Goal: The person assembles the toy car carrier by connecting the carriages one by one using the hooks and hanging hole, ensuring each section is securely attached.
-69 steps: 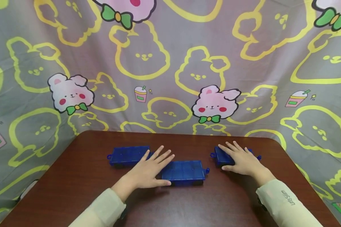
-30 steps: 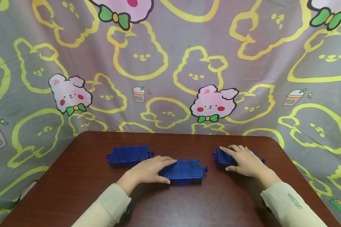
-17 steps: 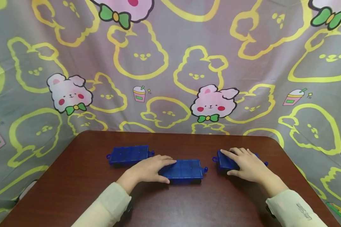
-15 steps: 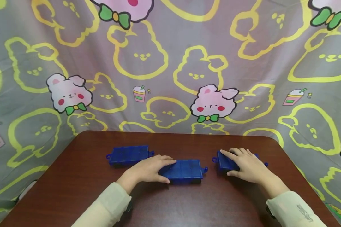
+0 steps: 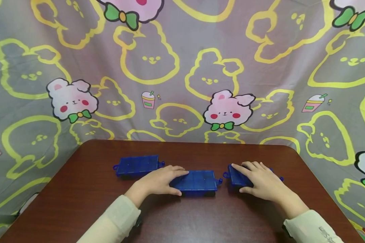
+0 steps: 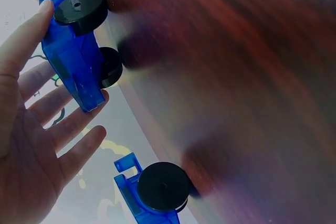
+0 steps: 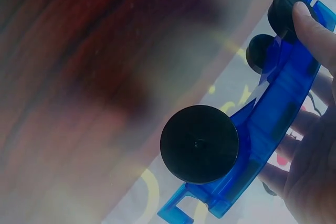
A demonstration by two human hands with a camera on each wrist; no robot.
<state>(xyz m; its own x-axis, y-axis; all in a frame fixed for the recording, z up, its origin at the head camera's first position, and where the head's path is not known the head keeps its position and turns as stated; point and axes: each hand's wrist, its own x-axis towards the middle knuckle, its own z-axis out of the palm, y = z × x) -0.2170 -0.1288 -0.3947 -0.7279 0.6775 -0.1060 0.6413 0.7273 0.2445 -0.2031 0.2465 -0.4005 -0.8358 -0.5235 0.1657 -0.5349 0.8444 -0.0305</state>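
Three flat blue toy train wagons with black wheels are on the table. My left hand (image 5: 156,182) grips the middle wagon (image 5: 199,181) over its left end, thumb on the near side and fingers across the far side. My right hand (image 5: 263,182) holds the right wagon (image 5: 238,176) the same way, covering much of its deck. The ring (image 5: 226,175) on the right wagon's left end sits close beside the hook (image 5: 220,182) on the middle wagon's right end, slightly farther back. Black wheels (image 7: 199,144) show under the right wagon in the right wrist view.
The left wagon (image 5: 138,165) stands untouched behind my left hand, its hook (image 5: 162,164) pointing right. The brown wooden table (image 5: 188,219) has rounded far corners. A grey cartoon-print curtain (image 5: 176,91) hangs around its far side and both flanks.
Both hands' fingers have drawn in around the wagons. My right hand first slid the right wagon right and nearer me, then back left toward the middle wagon. The left wagon has stayed put.
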